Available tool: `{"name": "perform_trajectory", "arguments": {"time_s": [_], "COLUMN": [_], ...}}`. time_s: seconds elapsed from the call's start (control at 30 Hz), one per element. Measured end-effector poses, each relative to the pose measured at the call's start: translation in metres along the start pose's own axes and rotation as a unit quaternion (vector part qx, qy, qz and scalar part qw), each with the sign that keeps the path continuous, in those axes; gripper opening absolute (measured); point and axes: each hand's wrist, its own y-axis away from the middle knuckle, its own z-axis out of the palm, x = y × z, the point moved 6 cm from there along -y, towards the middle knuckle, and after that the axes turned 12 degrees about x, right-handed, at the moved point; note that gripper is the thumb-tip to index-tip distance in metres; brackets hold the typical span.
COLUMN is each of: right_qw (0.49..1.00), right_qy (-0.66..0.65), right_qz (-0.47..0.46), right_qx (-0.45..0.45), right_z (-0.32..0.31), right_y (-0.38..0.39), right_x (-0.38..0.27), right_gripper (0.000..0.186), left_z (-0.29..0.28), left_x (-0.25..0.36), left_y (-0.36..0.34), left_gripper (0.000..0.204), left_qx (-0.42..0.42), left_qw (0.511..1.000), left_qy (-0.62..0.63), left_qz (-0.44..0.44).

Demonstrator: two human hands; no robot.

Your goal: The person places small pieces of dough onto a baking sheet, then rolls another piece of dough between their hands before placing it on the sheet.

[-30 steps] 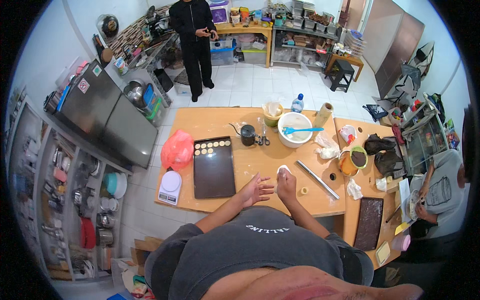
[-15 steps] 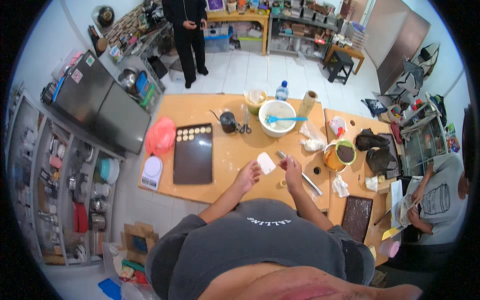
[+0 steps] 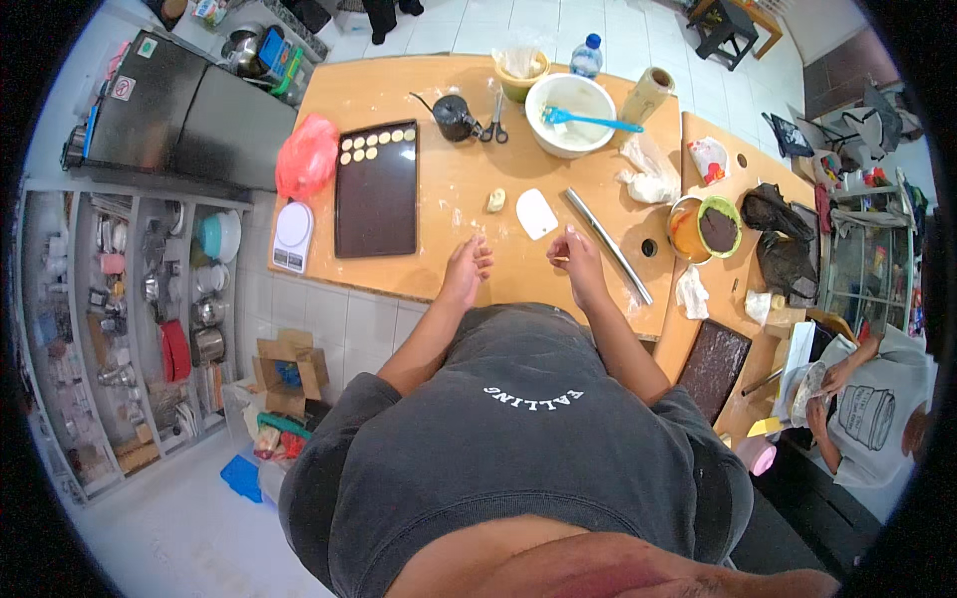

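My left hand (image 3: pixel 467 267) hovers over the wooden table (image 3: pixel 439 229) near its front edge, with the fingers loosely apart and nothing in them. My right hand (image 3: pixel 575 251) is beside it, its fingers curled around what looks like a small pale piece of dough. Just beyond both hands lie a white scraper (image 3: pixel 536 212) and a small dough lump (image 3: pixel 495 200). A metal rolling rod (image 3: pixel 608 245) lies slanted to the right of my right hand. To the left, a dark baking tray (image 3: pixel 376 199) holds round dough discs (image 3: pixel 377 146) along its far end.
A white bowl with a blue spatula (image 3: pixel 570 103), a black pot (image 3: pixel 456 118), scissors (image 3: pixel 495 120), a red bag (image 3: pixel 306 156) and a scale (image 3: pixel 292 237) are on the table. An orange and a green bowl (image 3: pixel 703 227) stand right. Another person (image 3: pixel 865 399) sits at the far right.
My hands have drawn back toward the table's front edge and moved apart. The white scraper, close to my left fingertips before, now lies alone beyond them. The view has shifted closer to the table.
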Motion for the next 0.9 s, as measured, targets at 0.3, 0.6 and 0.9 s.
{"name": "perform_trajectory", "arguments": {"time_s": [0.3,0.6,0.9], "right_qw": [0.998,0.997,1.000], "right_qy": [0.050,0.059,0.016], "right_qz": [0.006,-0.001,0.002], "right_qx": [-0.039,-0.052,0.000], "right_z": [0.011,-0.015,-0.043], "right_y": [-0.013,0.000,-0.013], "right_x": [0.012,0.016,-0.004], "right_gripper": [0.029,0.025,0.025], "left_z": [0.016,0.094,0.091], "left_x": [0.031,0.043,0.053], "left_y": [-0.065,-0.129,-0.123], "left_gripper": [0.040,0.033,0.019], "left_qx": [0.090,0.000,-0.051], "left_qw": [0.779,0.436,0.499], "left_qy": [-0.501,-0.688,-0.694], "left_qz": [0.365,0.581,0.517]}}
